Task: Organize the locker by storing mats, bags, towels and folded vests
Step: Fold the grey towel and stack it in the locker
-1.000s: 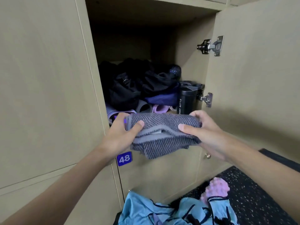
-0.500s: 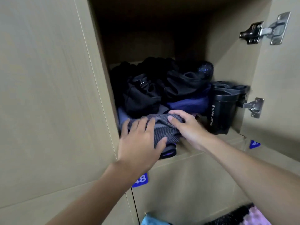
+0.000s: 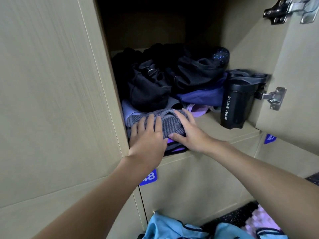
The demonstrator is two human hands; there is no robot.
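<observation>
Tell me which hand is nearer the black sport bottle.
Right. The right hand holds the grey towel's right end, with bare shelf between it and the black sport bottle. The left hand presses the towel's left part, farther from the bottle.

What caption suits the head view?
Left hand presses and right hand grips a folded grey towel in the locker, near a black bottle.
</observation>
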